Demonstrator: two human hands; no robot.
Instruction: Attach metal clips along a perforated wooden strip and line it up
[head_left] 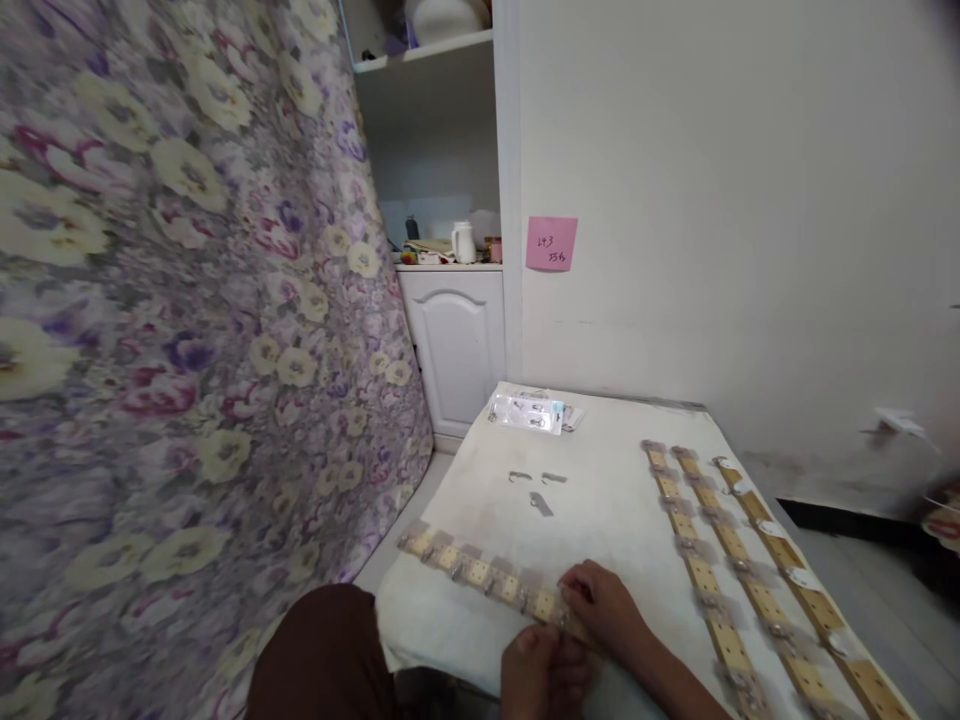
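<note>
Hands meet at the bottom centre of my feed. The right hand (606, 608) has its fingers curled down and closed over the near end of a long tan perforated strip (480, 572) dotted with small clear packets. The strip lies slantwise on the white cloth-covered table (600, 500), lower middle of frame. The left hand (538, 672) sits just below, loosely curled — I cannot tell what it grips. Three more tan strips (720, 560) run down the lower right, and small grey metal pieces (537, 490) lie mid-table.
</note>
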